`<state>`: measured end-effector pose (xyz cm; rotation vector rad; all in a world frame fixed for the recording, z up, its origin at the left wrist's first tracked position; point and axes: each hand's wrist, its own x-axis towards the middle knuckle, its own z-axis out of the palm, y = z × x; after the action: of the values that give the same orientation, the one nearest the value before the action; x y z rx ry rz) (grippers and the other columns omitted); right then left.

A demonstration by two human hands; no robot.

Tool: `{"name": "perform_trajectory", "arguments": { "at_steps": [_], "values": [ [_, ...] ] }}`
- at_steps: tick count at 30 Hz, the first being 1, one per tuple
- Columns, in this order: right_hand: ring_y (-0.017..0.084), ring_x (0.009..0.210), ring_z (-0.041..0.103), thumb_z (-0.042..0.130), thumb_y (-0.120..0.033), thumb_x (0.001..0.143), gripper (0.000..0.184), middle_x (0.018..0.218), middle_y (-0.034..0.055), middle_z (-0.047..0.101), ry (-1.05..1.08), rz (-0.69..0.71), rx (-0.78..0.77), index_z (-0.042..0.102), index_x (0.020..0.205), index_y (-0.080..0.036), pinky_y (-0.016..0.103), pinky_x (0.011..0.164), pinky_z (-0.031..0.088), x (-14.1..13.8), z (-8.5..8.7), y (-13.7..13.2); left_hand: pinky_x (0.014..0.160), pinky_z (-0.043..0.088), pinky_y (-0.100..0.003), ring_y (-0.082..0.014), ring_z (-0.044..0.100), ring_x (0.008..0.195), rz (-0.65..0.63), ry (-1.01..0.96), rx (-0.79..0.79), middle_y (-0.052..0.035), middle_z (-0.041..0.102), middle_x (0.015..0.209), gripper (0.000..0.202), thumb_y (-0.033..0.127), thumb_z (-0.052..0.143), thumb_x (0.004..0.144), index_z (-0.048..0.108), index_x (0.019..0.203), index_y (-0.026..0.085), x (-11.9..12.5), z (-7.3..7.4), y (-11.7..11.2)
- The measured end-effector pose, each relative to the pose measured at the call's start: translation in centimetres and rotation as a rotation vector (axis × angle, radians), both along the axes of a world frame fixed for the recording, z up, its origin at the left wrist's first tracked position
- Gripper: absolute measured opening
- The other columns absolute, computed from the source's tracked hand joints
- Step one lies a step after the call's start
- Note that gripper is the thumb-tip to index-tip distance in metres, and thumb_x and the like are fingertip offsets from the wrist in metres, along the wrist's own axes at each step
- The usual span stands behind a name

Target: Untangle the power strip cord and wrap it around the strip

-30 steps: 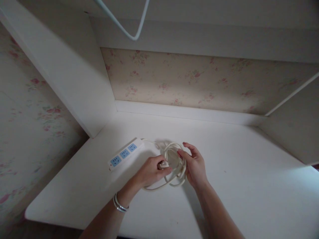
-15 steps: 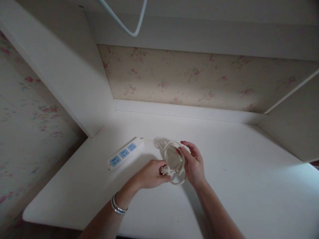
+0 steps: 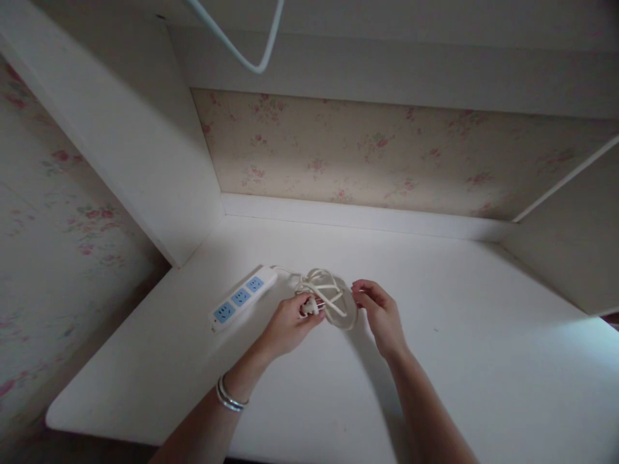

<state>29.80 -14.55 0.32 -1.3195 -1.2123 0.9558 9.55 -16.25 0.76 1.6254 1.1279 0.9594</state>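
Note:
My left hand [image 3: 289, 323] is closed around a white plug [image 3: 310, 306], its metal pins pointing right. A loosely looped white power cord [image 3: 329, 301] lies between my hands, above the desk. My right hand [image 3: 382, 316] is at the loop's right side, with thumb and fingers pinched together at its edge; the fingertips are partly hidden. To the left, a white power strip [image 3: 240, 298] with three blue socket panels lies at a slant on the desk, joined to the cord at its far end.
The white desk [image 3: 459, 386] has a low back ledge [image 3: 367, 216] and upright panels on both sides. Above hangs a shelf board [image 3: 387, 71] with a bent pale cable [image 3: 261, 64] in front of it. Floral wallpaper [image 3: 319, 148] covers the wall.
My left hand has moved slightly left and up with the plug. The cord loops have shifted left and tangled across each other. My right hand has moved slightly right, its fingers drawn closer together.

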Motion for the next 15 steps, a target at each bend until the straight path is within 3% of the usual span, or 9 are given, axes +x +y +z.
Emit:
{"name": "perform_trajectory", "arguments": {
  "at_steps": [5,9,15],
  "values": [
    [0.017,0.083,0.061,0.065,-0.041,0.076,0.025,0.101,0.0052,0.062,-0.097,0.178,0.071,0.065,0.092,-0.021,0.029,0.073,0.052,-1.8,0.6,-0.9,0.074,0.048,-0.025,-0.0168,0.061,0.082,0.022,-0.002,0.040,-0.0032,0.068,0.088,0.026,0.033,0.058,0.083,0.064,0.101,0.016,0.3,-0.3,-0.1],
    [0.017,0.090,0.062,0.072,-0.037,0.071,0.038,0.111,0.0053,0.057,-0.039,0.305,0.090,0.061,0.105,-0.025,0.030,0.078,0.054,-2.5,0.6,-1.3,0.089,0.047,-0.031,-0.0191,0.060,0.099,0.008,-0.040,0.111,-0.0058,0.067,0.106,0.032,0.021,0.057,0.082,0.061,0.113,0.019,0.6,-0.8,-0.1],
    [0.018,0.105,0.057,0.070,-0.033,0.075,0.044,0.119,0.0058,0.054,-0.030,0.399,0.127,0.054,0.116,-0.026,0.035,0.092,0.050,-2.6,0.3,-1.5,0.095,0.046,-0.037,-0.0204,0.059,0.106,0.004,-0.055,0.205,-0.0080,0.063,0.117,0.041,0.006,0.050,0.079,0.059,0.117,0.021,0.8,-1.9,0.3]
  ]
}}
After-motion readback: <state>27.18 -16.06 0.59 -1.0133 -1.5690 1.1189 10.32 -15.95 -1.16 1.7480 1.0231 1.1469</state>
